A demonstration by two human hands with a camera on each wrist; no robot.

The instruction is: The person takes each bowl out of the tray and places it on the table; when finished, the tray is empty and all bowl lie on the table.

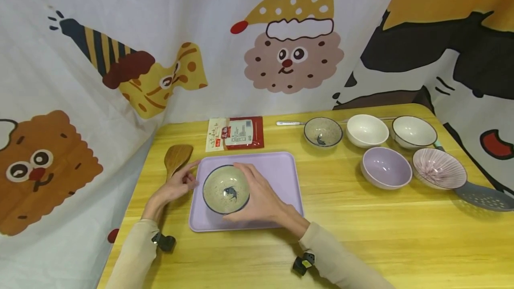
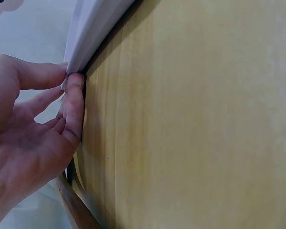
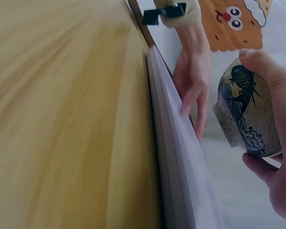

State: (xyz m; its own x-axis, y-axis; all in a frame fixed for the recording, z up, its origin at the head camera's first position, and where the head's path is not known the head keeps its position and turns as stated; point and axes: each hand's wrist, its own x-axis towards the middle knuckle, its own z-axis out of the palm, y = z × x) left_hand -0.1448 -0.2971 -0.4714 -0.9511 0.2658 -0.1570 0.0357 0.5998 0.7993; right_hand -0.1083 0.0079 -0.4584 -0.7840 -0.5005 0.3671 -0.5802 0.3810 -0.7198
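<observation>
My right hand (image 1: 261,195) grips a speckled bowl (image 1: 225,191) with a dark rim and a blue fish inside. In the right wrist view the bowl (image 3: 245,109), with a fish painted on its outside too, is held up over the lilac tray (image 3: 181,167), thumb and fingers on opposite sides. At the tray's left edge, my left hand (image 1: 178,186) pinches the rim; the left wrist view has its thumb and a finger (image 2: 75,102) at the tray's corner (image 2: 88,36). A wooden spatula (image 1: 176,157) lies just beyond the left hand, its handle partly hidden by the wrist.
Behind the tray lies a red and cream packet (image 1: 234,134). To the right stand a speckled bowl (image 1: 317,130), a white bowl (image 1: 367,130), a dark-rimmed bowl (image 1: 413,130), a purple bowl (image 1: 386,168) and a striped bowl (image 1: 439,168). A grey slotted turner (image 1: 483,197) lies at the right edge.
</observation>
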